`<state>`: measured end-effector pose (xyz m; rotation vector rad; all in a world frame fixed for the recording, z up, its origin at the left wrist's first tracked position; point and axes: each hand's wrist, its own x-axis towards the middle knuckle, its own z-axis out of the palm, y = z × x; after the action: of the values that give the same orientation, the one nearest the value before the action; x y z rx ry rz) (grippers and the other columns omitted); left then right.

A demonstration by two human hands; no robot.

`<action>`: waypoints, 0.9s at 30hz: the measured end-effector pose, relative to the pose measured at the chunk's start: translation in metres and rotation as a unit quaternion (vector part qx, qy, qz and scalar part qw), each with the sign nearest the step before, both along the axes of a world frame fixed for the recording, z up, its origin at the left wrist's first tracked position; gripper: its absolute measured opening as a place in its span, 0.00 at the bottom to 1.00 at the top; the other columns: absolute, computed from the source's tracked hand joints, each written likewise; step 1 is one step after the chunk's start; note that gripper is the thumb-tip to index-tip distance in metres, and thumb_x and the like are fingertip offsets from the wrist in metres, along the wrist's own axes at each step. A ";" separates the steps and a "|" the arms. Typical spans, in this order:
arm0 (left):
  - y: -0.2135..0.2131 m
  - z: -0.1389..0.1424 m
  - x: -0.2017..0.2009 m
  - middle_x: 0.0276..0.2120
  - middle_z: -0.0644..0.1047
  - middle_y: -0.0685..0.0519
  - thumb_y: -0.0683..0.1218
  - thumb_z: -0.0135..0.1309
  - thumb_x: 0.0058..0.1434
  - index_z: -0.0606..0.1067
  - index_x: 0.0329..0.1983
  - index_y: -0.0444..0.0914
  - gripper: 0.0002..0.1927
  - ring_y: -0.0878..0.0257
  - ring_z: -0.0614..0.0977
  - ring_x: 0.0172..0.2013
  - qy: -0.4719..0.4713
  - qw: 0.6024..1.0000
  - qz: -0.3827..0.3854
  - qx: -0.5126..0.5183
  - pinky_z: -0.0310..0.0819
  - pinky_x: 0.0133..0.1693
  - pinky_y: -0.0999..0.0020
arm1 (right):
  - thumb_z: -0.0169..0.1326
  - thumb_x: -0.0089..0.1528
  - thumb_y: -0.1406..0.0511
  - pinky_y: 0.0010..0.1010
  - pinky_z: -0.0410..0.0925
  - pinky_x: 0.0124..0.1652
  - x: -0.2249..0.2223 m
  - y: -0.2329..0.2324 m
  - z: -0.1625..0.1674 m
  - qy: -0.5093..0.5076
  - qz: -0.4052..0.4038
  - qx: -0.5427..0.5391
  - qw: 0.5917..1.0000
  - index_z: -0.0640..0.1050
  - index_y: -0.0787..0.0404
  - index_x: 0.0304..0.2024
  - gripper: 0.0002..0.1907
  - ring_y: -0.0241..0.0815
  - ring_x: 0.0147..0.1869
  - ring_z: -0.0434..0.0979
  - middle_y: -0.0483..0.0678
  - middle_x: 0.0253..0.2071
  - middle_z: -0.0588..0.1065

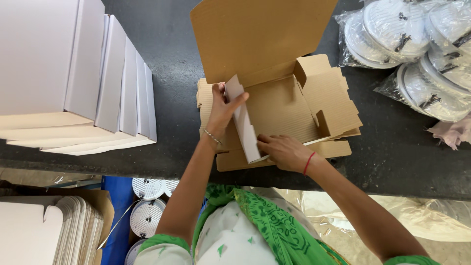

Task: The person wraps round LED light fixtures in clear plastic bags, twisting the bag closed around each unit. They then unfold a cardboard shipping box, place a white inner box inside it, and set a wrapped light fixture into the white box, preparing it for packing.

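Together we see both hands working on a flat brown corrugated cardboard box blank (289,105) lying on the dark speckled worktop (392,147), atop a few more unfolded blanks. Our left hand (223,110) pinches the upper end of the white-faced side flap (244,120), fingers closed around it so it stands upright. Our right hand (284,151) lies nearly flat, fingers curled onto the flap's lower end, pressing it down at the fold. Its lid leans away, leaving the tray reachable. A stack of finished white boxes (73,73) sits left; bagged round white fittings (412,44) lie right, within reach.
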<state>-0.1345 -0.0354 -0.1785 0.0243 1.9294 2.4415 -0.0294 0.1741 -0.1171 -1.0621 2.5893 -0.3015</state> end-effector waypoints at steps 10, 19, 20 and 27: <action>0.033 -0.019 -0.006 0.51 0.64 0.44 0.34 0.63 0.48 0.57 0.57 0.34 0.37 0.55 0.74 0.51 0.075 0.979 0.161 -0.099 0.79 0.48 0.61 | 0.62 0.54 0.51 0.43 0.66 0.53 0.052 0.017 0.013 0.133 -0.182 -0.101 0.969 0.78 0.64 0.48 0.28 0.52 0.55 0.75 0.51 0.49 0.76; 0.038 -0.022 0.000 0.55 0.65 0.38 0.30 0.49 0.51 0.55 0.64 0.28 0.36 0.43 0.67 0.58 0.133 0.930 0.223 -0.260 0.59 0.62 0.51 | 0.55 0.60 0.59 0.46 0.70 0.48 0.036 -0.067 -0.022 0.161 -0.285 -0.158 0.932 0.69 0.71 0.59 0.30 0.61 0.54 0.74 0.62 0.53 0.73; 0.038 -0.020 0.008 0.57 0.64 0.37 0.31 0.50 0.53 0.53 0.67 0.27 0.37 0.41 0.65 0.59 0.151 0.920 0.228 -0.280 0.56 0.62 0.50 | 0.53 0.60 0.63 0.45 0.71 0.48 0.035 -0.068 -0.027 0.137 -0.303 -0.149 0.931 0.68 0.69 0.59 0.27 0.60 0.53 0.75 0.60 0.52 0.74; 0.040 0.008 0.148 0.46 0.76 0.43 0.50 0.55 0.70 0.73 0.51 0.34 0.15 0.51 0.79 0.47 0.010 0.974 -0.012 -0.226 0.76 0.54 0.60 | 0.51 0.57 0.73 0.43 0.70 0.46 0.027 0.053 -0.023 0.197 -0.337 -0.071 0.918 0.77 0.57 0.50 0.18 0.53 0.48 0.77 0.50 0.42 0.75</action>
<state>0.0139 0.0048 -0.1708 0.0596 2.4241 1.9370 -0.0027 0.2275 -0.1402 -0.2280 3.2835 -0.4774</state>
